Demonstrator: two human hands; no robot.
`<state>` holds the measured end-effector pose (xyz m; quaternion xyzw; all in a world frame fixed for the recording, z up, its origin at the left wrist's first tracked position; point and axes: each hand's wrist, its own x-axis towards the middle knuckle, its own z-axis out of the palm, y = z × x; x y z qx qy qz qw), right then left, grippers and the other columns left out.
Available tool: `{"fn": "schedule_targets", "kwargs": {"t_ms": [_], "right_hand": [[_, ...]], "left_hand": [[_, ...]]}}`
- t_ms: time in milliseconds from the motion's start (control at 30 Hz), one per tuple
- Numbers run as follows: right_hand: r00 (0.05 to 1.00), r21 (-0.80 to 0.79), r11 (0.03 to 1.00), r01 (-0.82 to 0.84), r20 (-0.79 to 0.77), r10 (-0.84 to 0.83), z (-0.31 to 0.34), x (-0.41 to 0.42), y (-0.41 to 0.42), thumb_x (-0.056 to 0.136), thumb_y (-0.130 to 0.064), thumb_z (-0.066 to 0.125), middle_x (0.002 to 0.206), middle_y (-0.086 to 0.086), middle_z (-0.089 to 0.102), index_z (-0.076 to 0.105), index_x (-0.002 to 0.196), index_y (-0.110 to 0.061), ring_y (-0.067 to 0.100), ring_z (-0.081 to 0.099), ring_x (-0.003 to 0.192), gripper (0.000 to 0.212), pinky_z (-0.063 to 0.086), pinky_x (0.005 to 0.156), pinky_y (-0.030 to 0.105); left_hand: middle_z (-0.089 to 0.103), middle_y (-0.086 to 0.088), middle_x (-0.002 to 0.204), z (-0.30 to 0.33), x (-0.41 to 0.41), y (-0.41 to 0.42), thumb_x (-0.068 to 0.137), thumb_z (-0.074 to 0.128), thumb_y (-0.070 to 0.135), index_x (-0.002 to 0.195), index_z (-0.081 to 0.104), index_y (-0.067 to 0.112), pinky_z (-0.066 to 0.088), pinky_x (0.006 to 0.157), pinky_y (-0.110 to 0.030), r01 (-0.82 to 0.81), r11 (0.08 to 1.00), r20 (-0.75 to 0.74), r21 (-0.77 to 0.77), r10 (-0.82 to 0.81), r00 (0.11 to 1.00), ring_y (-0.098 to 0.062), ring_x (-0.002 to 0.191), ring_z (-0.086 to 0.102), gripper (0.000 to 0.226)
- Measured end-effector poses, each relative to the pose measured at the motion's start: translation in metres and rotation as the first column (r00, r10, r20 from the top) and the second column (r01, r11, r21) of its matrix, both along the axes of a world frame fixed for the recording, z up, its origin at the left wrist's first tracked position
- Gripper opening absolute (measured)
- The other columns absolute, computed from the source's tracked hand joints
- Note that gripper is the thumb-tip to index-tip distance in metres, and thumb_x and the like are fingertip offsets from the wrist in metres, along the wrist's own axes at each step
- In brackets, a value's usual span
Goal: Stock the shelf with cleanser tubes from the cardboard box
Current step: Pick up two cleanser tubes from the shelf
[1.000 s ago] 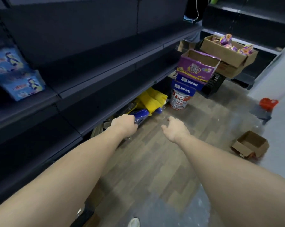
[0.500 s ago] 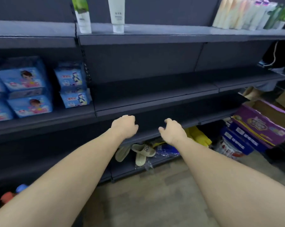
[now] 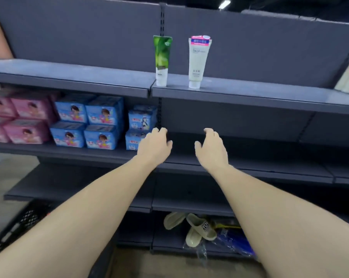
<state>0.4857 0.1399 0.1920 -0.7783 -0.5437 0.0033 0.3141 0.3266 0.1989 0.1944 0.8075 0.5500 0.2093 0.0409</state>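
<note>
On the upper shelf (image 3: 250, 93), a green tube (image 3: 162, 61) and a white tube (image 3: 198, 63) are stood upright; below, the left hand (image 3: 154, 146) and right hand (image 3: 210, 148) are held loosely curled, nothing grasped.

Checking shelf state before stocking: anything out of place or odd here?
Yes. A pair of beige slippers lies loose on the bottom shelf, beside crumpled clear plastic and a blue and yellow item; that looks like clutter, not stock. The green tube and white tube stand upright. Both hands are empty.
</note>
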Motion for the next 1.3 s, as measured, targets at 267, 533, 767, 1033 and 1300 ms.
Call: {"fn": "schedule_targets", "kwargs": {"t_ms": [267,533,767,1033,1300], "right_hand": [[1.000,0.168,0.986,-0.006,-0.016,0.009,0.070,-0.002,0.069,0.098,-0.027,0.052,0.141,0.003,0.044,0.031,0.145,-0.014,0.025,0.046,0.125,0.053,0.043,0.088,0.037],[0.996,0.293,0.955,0.046,-0.084,-0.022,0.102,0.006,0.134,0.096,-0.027,0.057,0.136,0.003,0.044,0.031,0.143,-0.016,0.026,0.054,0.111,0.055,0.046,0.080,0.037],[0.986,0.353,0.930,0.105,-0.161,-0.050,0.111,0.016,0.183,0.091,-0.025,0.063,0.127,0.003,0.045,0.031,0.138,-0.017,0.027,0.057,0.105,0.058,0.049,0.073,0.038],[0.970,0.372,0.907,0.196,-0.211,-0.124,0.117,0.030,0.231,0.088,-0.032,0.068,0.126,0.001,0.049,0.031,0.136,-0.016,0.026,0.057,0.108,0.063,0.042,0.069,0.034],[0.978,0.400,0.901,0.169,-0.179,-0.104,0.116,0.036,0.231,0.087,-0.035,0.068,0.124,-0.001,0.052,0.036,0.132,-0.017,0.023,0.060,0.103,0.058,0.045,0.070,0.033]], "left_hand": [[0.050,-0.013,0.124,0.075,0.000,0.062,0.097,0.049,0.034,0.133,0.042,0.010,0.043,0.082,-0.041,-0.114,0.972,0.113,0.208,0.092,0.989,-0.033,0.111,0.051,0.044],[0.046,-0.013,0.128,0.108,0.016,0.129,0.095,0.055,0.032,0.139,0.032,0.007,0.041,0.077,-0.038,-0.157,0.972,0.287,0.174,0.103,0.952,-0.032,0.112,0.050,0.056],[0.048,-0.012,0.126,0.113,0.038,0.171,0.091,0.062,0.029,0.142,0.028,0.007,0.038,0.073,-0.035,-0.176,0.971,0.381,0.160,0.104,0.919,-0.031,0.112,0.051,0.065],[0.053,-0.009,0.115,0.114,0.056,0.207,0.087,0.070,0.020,0.128,0.038,0.009,0.042,0.072,-0.036,-0.186,0.971,0.514,0.152,0.083,0.854,-0.029,0.102,0.056,0.054],[0.055,-0.008,0.111,0.116,0.062,0.215,0.085,0.073,0.021,0.122,0.042,0.010,0.049,0.076,-0.040,-0.180,0.969,0.531,0.171,0.063,0.845,-0.029,0.098,0.058,0.050]]}}
